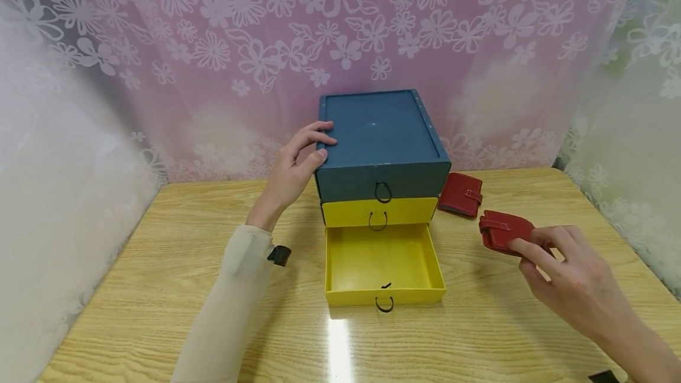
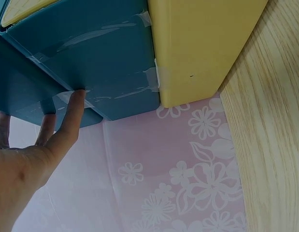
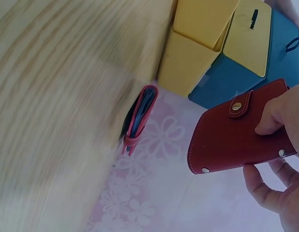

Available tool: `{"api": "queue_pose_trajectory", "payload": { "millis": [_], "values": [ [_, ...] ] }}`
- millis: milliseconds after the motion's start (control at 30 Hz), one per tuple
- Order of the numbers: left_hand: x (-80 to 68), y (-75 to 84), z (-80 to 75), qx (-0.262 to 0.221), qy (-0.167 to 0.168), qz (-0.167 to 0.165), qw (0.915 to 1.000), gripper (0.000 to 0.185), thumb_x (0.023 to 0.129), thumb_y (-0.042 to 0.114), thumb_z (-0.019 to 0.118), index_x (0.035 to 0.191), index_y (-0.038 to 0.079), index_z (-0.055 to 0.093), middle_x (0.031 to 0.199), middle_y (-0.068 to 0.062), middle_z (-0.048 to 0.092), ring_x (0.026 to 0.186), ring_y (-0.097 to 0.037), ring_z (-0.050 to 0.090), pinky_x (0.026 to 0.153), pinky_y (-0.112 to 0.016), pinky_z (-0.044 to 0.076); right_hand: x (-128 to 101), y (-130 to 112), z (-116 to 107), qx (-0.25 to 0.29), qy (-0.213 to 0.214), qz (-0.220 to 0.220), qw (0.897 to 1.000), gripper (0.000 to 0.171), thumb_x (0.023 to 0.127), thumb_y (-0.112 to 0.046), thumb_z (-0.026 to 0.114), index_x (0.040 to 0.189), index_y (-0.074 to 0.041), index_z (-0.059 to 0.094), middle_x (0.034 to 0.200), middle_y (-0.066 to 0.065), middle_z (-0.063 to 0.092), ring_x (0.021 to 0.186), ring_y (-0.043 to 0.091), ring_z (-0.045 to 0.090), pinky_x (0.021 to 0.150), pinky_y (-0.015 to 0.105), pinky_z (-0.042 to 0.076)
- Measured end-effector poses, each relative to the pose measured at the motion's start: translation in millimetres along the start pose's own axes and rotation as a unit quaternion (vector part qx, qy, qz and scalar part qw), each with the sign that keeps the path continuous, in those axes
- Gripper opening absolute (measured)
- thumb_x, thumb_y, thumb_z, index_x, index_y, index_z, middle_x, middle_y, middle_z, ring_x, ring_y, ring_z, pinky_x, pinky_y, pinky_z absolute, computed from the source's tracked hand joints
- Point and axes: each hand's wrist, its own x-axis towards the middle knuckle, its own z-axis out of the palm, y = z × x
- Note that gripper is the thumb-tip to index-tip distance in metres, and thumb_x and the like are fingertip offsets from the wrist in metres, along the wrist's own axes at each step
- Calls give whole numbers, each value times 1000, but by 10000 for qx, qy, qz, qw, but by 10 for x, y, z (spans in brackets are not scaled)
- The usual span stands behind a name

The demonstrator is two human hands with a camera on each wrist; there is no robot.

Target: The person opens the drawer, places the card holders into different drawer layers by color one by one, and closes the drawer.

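A small drawer cabinet (image 1: pixel 380 129) with a blue top stands at the back middle of the wooden table (image 1: pixel 159 265). Its bottom yellow drawer (image 1: pixel 351 296) is pulled out and empty. My left hand (image 1: pixel 314 143) rests on the cabinet's top left edge, fingers on the lid and thumb against the side; in the left wrist view its straight fingers (image 2: pixel 72 113) press the blue wall (image 2: pixel 101 53). To the right, my right hand (image 1: pixel 532 247) pinches a red snap wallet (image 1: pixel 502 230), lifted off the table. The right wrist view shows that wallet (image 3: pixel 226 135) between thumb and fingers.
A second red wallet (image 1: pixel 460 194) lies on the table just right of the cabinet, also seen edge-on as the second wallet (image 3: pixel 138 116). The top blue and middle yellow drawers are closed, with black ring pulls. Flowered curtains (image 1: pixel 213 46) enclose the table on three sides.
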Motion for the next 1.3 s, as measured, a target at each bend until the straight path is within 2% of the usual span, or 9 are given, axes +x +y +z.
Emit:
{"api": "queue_pose_trajectory", "payload": {
  "millis": [267,467,667,967,1167,1300],
  "values": [
    [-1,0,7,-41,7,-25,10000,27,105,20,51,124,9,67,156,2,48,149,-13,38,122,-50,34,45,-86,17,262,66,-20,9996,51,107,-33,41,85,-4,77,83,15,62,74,26,50,58,25,40],
    [1,-2,3,-31,8,-59,10000,26,105,20,51,124,10,66,156,3,48,148,-13,39,122,-47,36,67,-138,37,370,1,-47,9993,51,108,-34,41,87,-5,77,85,15,62,78,26,51,64,27,41],
    [-6,5,0,13,9,-90,10000,26,105,20,51,123,10,67,156,3,48,148,-13,40,122,-47,36,98,-195,71,448,21,-157,9989,49,108,-34,41,87,-8,76,84,13,62,78,24,51,60,25,43],
    [-12,-6,-2,-48,20,-57,10000,26,105,20,51,123,10,67,156,3,48,148,-13,39,123,-53,33,183,-300,123,517,13,-230,9984,49,109,-36,40,88,-11,77,83,10,61,76,22,50,57,22,44],
    [-11,-3,-1,-18,19,-75,10000,26,105,21,52,123,12,67,156,5,48,148,-13,39,122,-48,36,240,-363,162,527,-55,-289,9982,50,109,-37,38,89,-14,77,83,8,60,77,21,51,56,22,46],
    [-5,-12,-4,-16,14,-73,10000,26,105,22,52,123,12,67,156,5,48,148,-12,40,122,-49,35,260,-401,202,575,-71,-361,9977,49,110,-38,37,91,-16,77,84,7,61,77,21,53,55,22,48]
  ]
}}
